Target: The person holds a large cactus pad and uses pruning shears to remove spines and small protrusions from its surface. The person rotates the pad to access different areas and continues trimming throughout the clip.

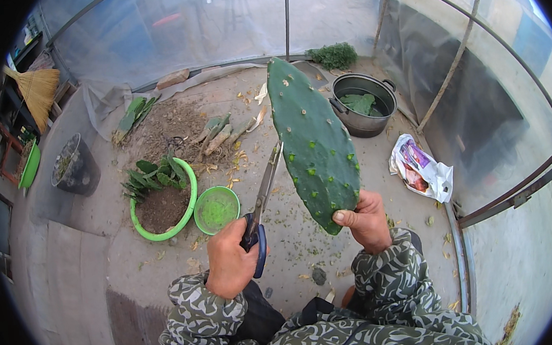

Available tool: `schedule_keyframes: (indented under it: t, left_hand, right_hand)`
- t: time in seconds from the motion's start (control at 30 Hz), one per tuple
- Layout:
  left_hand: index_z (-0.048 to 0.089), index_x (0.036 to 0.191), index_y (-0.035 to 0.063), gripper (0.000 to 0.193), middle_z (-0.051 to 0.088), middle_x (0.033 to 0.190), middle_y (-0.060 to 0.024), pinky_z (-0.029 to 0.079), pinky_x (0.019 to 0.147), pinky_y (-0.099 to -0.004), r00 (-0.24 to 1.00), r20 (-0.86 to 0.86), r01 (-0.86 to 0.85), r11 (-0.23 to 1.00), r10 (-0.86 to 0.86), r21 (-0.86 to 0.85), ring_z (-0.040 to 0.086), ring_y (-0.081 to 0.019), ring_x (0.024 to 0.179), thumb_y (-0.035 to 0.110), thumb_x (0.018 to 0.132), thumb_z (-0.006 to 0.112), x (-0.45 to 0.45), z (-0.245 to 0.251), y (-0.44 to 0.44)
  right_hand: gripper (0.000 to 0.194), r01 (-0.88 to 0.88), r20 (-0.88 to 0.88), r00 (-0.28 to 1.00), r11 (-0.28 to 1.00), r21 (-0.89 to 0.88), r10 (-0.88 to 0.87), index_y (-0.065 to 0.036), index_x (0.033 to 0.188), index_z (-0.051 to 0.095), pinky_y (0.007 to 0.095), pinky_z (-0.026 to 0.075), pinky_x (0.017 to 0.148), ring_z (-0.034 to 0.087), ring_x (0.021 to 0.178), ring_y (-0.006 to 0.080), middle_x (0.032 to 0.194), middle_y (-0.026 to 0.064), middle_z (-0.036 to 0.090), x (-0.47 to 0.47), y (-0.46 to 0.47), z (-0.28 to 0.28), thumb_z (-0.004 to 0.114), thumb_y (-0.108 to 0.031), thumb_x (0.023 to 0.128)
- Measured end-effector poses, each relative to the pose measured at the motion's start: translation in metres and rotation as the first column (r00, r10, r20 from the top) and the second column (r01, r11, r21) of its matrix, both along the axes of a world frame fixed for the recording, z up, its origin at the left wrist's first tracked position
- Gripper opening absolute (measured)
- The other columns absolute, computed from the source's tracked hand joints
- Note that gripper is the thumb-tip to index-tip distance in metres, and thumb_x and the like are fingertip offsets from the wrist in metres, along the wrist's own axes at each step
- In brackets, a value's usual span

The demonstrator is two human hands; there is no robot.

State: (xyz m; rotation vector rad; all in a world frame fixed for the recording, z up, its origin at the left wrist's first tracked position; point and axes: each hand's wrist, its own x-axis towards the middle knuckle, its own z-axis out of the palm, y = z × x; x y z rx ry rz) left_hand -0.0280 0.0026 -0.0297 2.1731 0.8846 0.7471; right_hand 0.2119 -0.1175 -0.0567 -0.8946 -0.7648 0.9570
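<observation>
My left hand (231,256) grips the dark blue handles of a pair of scissors (264,193), whose blades point up and look nearly closed, their tips near the left edge of a cactus pad. My right hand (365,221) pinches the lower end of this large green prickly pear pad (310,140) between thumb and fingers and holds it upright. Bright green nubs dot the pad's lower half, and pale spots its upper half. A small green bowl (216,209) with green bits in it stands on the floor beyond my left hand.
A green-rimmed pot (193,198) of soil and cacti stands left, near loose soil (170,120) and cut plant pieces (217,138). At right are a metal pot (367,124) holding green pads and a printed plastic bag (422,170). Plastic sheeting (197,32) walls the far side.
</observation>
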Motion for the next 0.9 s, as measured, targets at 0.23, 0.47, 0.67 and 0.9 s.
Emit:
schedule_keyframes:
  t: [0.23,0.47,0.67,0.9]
  left_hand:
    - [0.066,0.097,-0.0064,0.020,0.059,0.072,-0.0040,0.045,0.056,-0.0250,1.000,0.000,-0.004,0.999,0.004,0.048,0.053,-0.0063,0.062,-0.001,0.079,0.072,0.0004,0.0024,0.0012]
    - [0.066,0.096,-0.0071,0.019,0.061,0.073,-0.0064,0.046,0.058,-0.0261,0.999,-0.024,0.026,0.999,-0.025,0.040,0.055,-0.0074,0.064,0.000,0.080,0.072,-0.0030,0.0034,0.0012]
    - [0.065,0.096,-0.0071,0.020,0.062,0.074,-0.0072,0.049,0.062,-0.0274,0.999,-0.028,0.029,0.998,-0.031,-0.055,0.058,-0.0089,0.068,0.001,0.079,0.072,-0.0019,0.0051,0.0004]
    - [0.065,0.099,-0.0076,0.024,0.066,0.080,-0.0085,0.052,0.066,-0.0271,0.999,-0.044,0.023,0.998,-0.025,-0.056,0.063,-0.0103,0.072,-0.004,0.077,0.072,-0.0026,0.0066,-0.0015]
  right_hand:
    - [0.025,-0.007,-0.009,1.000,1.000,0.007,0.007,0.001,0.108,0.072,0.0265,0.050,0.074,0.063,0.082,0.0098,0.097,0.0044,0.073,-0.0004,0.0000,-0.0014,0.077,-0.002,0.084]
    - [0.028,-0.028,-0.009,1.000,1.000,-0.003,0.028,0.001,0.112,0.071,0.0284,0.051,0.078,0.064,0.086,0.0115,0.101,0.0067,0.074,0.0004,-0.0012,-0.0025,0.077,-0.001,0.084]
    - [0.029,-0.039,-0.019,0.999,0.999,-0.004,0.039,0.002,0.112,0.071,0.0295,0.052,0.081,0.065,0.089,0.0128,0.102,0.0073,0.074,0.0003,-0.0017,-0.0037,0.076,-0.001,0.084]
    - [0.030,-0.009,-0.023,1.000,1.000,0.001,0.009,0.002,0.113,0.071,0.0296,0.052,0.081,0.065,0.089,0.0134,0.103,0.0079,0.074,-0.0006,0.0004,-0.0049,0.077,-0.001,0.083]
